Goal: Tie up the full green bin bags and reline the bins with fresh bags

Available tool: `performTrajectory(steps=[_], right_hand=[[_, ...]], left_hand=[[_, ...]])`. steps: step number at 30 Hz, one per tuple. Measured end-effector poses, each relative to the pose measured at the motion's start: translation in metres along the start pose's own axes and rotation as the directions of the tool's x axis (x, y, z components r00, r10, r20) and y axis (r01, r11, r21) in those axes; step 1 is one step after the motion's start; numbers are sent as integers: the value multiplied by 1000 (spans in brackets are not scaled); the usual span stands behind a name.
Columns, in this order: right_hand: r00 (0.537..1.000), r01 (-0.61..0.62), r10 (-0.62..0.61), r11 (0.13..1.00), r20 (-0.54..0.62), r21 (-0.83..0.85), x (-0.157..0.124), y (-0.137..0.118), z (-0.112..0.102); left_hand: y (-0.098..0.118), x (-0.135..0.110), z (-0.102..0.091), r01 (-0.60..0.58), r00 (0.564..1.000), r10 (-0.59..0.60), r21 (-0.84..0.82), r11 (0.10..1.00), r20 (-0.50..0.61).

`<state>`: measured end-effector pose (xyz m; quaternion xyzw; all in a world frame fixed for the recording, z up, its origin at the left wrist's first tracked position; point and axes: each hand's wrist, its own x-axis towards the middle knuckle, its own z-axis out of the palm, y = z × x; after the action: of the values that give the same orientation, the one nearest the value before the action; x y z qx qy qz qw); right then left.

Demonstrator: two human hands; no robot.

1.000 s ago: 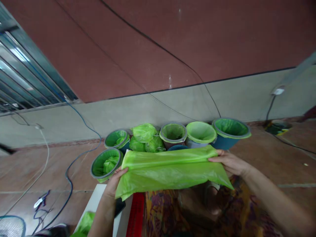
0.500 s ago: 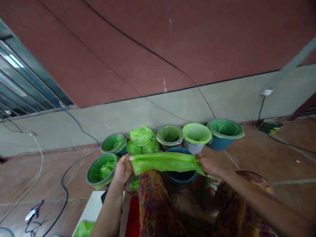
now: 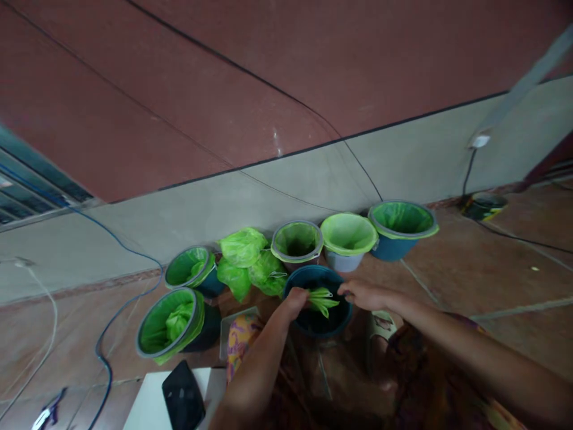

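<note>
A green plastic bag, bunched and folded, sticks out from my left hand, whose fingers are closed on it. The bag hangs over the mouth of a dark blue bucket that stands between my knees. My right hand is at the right side of that bucket's rim, with its fingers bent together; what they pinch, if anything, is hidden. Behind the bucket are a brown bucket and a white bucket, both lined with green bags.
Along the wall stand a lined blue bucket and, at left, two more lined buckets. Stuffed green bags lie between. A phone rests on a white surface. A blue cable crosses the floor.
The green bag was stretched flat between both hands; now it is bunched in my left hand, which moved right. My right hand has let go of its end. The view has shifted slightly.
</note>
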<state>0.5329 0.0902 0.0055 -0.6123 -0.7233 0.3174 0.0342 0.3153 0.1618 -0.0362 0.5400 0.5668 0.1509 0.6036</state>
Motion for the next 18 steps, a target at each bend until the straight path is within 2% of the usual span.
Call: performTrajectory(steps=[4, 10, 14, 18], right_hand=[[999, -30, 31, 998, 34, -48, 24, 4, 15], [987, -157, 159, 986, 23, -57, 57, 26, 53], [982, -186, 187, 982, 18, -21, 69, 32, 61], [968, -252, 251, 967, -27, -27, 76, 33, 54]], left_hand=[[-23, 31, 25, 106, 994, -105, -76, 991, 12], [-49, 68, 36, 192, 981, -195, -126, 973, -8], [-57, 71, 38, 208, 978, -203, -171, 963, 45], [-62, 65, 33, 194, 976, -165, -219, 956, 143]])
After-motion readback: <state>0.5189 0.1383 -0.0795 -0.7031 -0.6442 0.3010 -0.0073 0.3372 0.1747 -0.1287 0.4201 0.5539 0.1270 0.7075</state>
